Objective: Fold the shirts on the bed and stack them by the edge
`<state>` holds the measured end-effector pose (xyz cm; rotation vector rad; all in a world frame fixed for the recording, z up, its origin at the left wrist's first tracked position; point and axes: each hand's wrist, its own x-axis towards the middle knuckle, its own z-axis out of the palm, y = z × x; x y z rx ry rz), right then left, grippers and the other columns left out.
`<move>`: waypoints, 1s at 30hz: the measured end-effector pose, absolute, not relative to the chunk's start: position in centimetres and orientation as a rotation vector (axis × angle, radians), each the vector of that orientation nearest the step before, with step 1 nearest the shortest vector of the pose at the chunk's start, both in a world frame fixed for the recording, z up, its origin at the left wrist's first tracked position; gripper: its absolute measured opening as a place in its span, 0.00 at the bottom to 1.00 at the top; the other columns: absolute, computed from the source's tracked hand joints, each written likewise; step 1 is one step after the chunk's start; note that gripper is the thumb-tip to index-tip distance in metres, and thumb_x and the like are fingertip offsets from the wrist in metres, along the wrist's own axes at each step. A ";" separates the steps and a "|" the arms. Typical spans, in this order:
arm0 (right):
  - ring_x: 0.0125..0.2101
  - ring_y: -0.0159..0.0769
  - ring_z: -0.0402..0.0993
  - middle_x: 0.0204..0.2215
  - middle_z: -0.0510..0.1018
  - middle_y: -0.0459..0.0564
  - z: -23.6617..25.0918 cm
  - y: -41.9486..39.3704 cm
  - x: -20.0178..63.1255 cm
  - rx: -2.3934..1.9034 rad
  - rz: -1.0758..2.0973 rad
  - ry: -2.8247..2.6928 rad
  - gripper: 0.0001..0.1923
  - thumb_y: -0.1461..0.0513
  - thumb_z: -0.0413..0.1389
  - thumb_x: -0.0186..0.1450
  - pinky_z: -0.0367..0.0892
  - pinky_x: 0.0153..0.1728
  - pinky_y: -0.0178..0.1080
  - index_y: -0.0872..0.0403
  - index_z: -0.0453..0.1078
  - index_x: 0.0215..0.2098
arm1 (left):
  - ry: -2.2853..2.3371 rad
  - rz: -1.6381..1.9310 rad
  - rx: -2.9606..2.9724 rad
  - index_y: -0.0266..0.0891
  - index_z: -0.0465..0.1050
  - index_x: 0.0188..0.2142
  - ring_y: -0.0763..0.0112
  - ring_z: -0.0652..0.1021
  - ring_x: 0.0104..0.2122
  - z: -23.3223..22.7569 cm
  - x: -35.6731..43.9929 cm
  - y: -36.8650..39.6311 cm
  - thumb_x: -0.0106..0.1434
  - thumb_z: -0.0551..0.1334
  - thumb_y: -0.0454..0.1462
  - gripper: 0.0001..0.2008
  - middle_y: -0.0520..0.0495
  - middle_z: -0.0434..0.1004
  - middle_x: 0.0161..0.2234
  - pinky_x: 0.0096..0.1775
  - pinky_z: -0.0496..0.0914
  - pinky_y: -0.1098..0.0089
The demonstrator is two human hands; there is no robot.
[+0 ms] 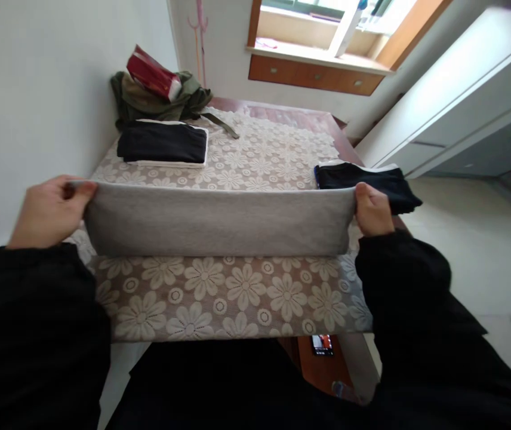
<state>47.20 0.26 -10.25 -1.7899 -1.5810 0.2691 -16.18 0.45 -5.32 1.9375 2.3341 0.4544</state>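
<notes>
A folded grey cloth [219, 222], perhaps a garment, is stretched in a long strip between my two hands above the near part of the table. My left hand [52, 209] pinches its upper left corner, thumb on the near side. At the upper right corner, my right hand [373, 209] is closed on the same cloth. The strip hangs down from its taut top edge, and its lower edge is close to the flowered tablecloth [242, 292]. I cannot tell whether that edge touches.
Folded black and white clothes [163, 143] lie at the back left; another dark folded pile [363, 179] sits at the right edge, partly behind my right hand. A green bag [148, 98] with a red packet [152, 71] leans by the wall. A phone [322, 344] lies below the near edge.
</notes>
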 end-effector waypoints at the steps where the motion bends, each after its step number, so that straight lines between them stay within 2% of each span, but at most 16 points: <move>1: 0.26 0.35 0.57 0.20 0.60 0.43 -10.7 1.4 47.1 -1.813 0.294 -1.617 0.37 0.27 0.43 0.70 0.55 0.28 0.41 0.47 0.57 0.26 | 2.298 0.416 1.849 0.31 0.76 0.56 0.68 0.77 0.36 -5.3 -15.9 1.8 0.76 0.51 0.53 0.30 0.46 0.82 0.42 0.41 0.71 0.72; 5: 0.23 0.36 0.62 0.18 0.66 0.44 -12.7 3.9 46.2 -1.841 0.400 -1.692 0.34 0.30 0.54 0.64 0.57 0.27 0.41 0.47 0.60 0.23 | 2.206 0.254 1.898 0.31 0.79 0.50 0.66 0.76 0.36 -7.0 -14.9 5.8 0.75 0.54 0.52 0.27 0.47 0.81 0.37 0.38 0.67 0.71; 8: 0.26 0.39 0.69 0.22 0.74 0.45 -13.9 3.8 46.3 -1.881 0.457 -1.715 0.23 0.40 0.63 0.60 0.63 0.29 0.41 0.48 0.70 0.30 | 2.235 0.240 1.935 0.32 0.80 0.51 0.64 0.77 0.37 -8.8 -14.5 6.6 0.75 0.54 0.53 0.27 0.46 0.83 0.39 0.38 0.67 0.68; 11: 0.29 0.43 0.75 0.26 0.79 0.47 -14.9 3.4 46.6 -1.915 0.386 -1.708 0.13 0.50 0.64 0.59 0.67 0.32 0.42 0.49 0.73 0.36 | 2.268 0.229 1.934 0.32 0.77 0.57 0.60 0.78 0.40 -9.8 -14.4 6.4 0.76 0.51 0.54 0.30 0.41 0.83 0.44 0.40 0.68 0.66; 15: 0.31 0.48 0.78 0.27 0.81 0.50 -15.3 2.9 46.5 -1.979 0.204 -1.733 0.10 0.53 0.62 0.62 0.71 0.34 0.44 0.48 0.74 0.39 | 2.259 0.122 1.932 0.34 0.74 0.61 0.54 0.80 0.45 -9.4 -14.6 6.3 0.77 0.47 0.58 0.34 0.38 0.83 0.48 0.44 0.72 0.61; 18: 0.37 0.54 0.80 0.34 0.83 0.55 -14.3 2.0 46.0 -2.070 0.040 -1.860 0.18 0.55 0.63 0.64 0.75 0.40 0.49 0.50 0.75 0.51 | 2.224 -0.047 1.966 0.31 0.67 0.67 0.43 0.79 0.56 -8.4 -14.4 6.0 0.74 0.51 0.58 0.37 0.28 0.76 0.62 0.53 0.74 0.51; 20: 0.47 0.60 0.79 0.46 0.83 0.62 -12.9 1.1 45.0 -2.007 -0.103 -1.997 0.25 0.56 0.64 0.66 0.76 0.47 0.56 0.52 0.73 0.60 | 2.160 -0.056 2.082 0.27 0.59 0.72 0.35 0.73 0.65 -7.7 -13.0 5.1 0.74 0.52 0.56 0.40 0.21 0.66 0.70 0.61 0.70 0.42; 21: 0.53 0.63 0.77 0.52 0.81 0.64 -12.2 0.7 44.0 -1.922 -0.138 -2.073 0.26 0.55 0.63 0.67 0.75 0.52 0.60 0.52 0.72 0.62 | 2.089 -0.015 2.175 0.26 0.58 0.73 0.34 0.70 0.68 -7.5 -11.8 4.5 0.75 0.50 0.55 0.40 0.21 0.64 0.71 0.65 0.67 0.40; 23: 0.62 0.65 0.71 0.61 0.76 0.63 -11.1 0.1 41.3 -1.688 -0.078 -2.241 0.25 0.52 0.61 0.72 0.71 0.60 0.64 0.51 0.71 0.65 | 1.809 0.122 2.409 0.29 0.61 0.72 0.42 0.69 0.70 -7.5 -8.2 3.1 0.77 0.48 0.53 0.36 0.27 0.67 0.71 0.70 0.62 0.45; 25: 0.66 0.60 0.69 0.66 0.73 0.60 -10.8 0.0 37.6 -1.408 0.134 -2.430 0.27 0.48 0.57 0.76 0.67 0.65 0.63 0.49 0.68 0.69 | 1.445 0.177 2.580 0.34 0.64 0.72 0.50 0.67 0.72 -8.1 -4.1 2.0 0.77 0.48 0.55 0.35 0.33 0.67 0.72 0.73 0.58 0.50; 27: 0.71 0.60 0.64 0.72 0.67 0.58 -11.6 0.4 33.8 -1.188 0.276 -2.584 0.35 0.43 0.57 0.76 0.62 0.70 0.63 0.48 0.62 0.75 | 1.251 0.131 2.663 0.39 0.61 0.75 0.49 0.61 0.75 -9.5 -0.4 1.5 0.75 0.51 0.59 0.38 0.37 0.61 0.76 0.75 0.52 0.46; 30: 0.78 0.63 0.46 0.79 0.54 0.54 -14.0 1.2 29.9 -1.064 0.283 -2.703 0.52 0.34 0.59 0.71 0.45 0.76 0.67 0.46 0.48 0.82 | 1.129 0.066 2.733 0.36 0.52 0.79 0.45 0.52 0.79 -12.0 2.5 1.8 0.70 0.56 0.65 0.50 0.36 0.50 0.79 0.76 0.43 0.42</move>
